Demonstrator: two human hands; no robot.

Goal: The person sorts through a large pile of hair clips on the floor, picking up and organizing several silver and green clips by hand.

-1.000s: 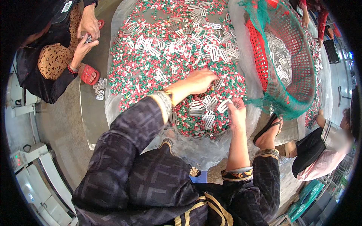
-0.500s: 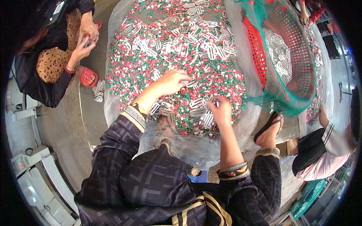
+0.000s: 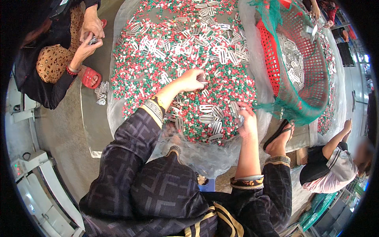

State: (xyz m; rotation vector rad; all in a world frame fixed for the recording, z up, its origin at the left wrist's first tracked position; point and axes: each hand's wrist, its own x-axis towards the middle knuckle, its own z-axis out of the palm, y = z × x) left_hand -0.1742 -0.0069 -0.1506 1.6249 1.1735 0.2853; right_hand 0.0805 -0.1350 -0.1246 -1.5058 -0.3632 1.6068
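Head view. Left hand [image 3: 192, 81]: fingers closed on a metal piece [image 3: 204, 83] at their tips, over red, green and white granules [image 3: 233, 87]. Right hand [image 3: 248, 121]: fingers gripping slotted metal plates [image 3: 235, 109], which project to their left. Loose plates [image 3: 207, 118] lie nearer the wearer than the left fingers; a netted red basket [image 3: 269, 55] stands beyond the right fingers.
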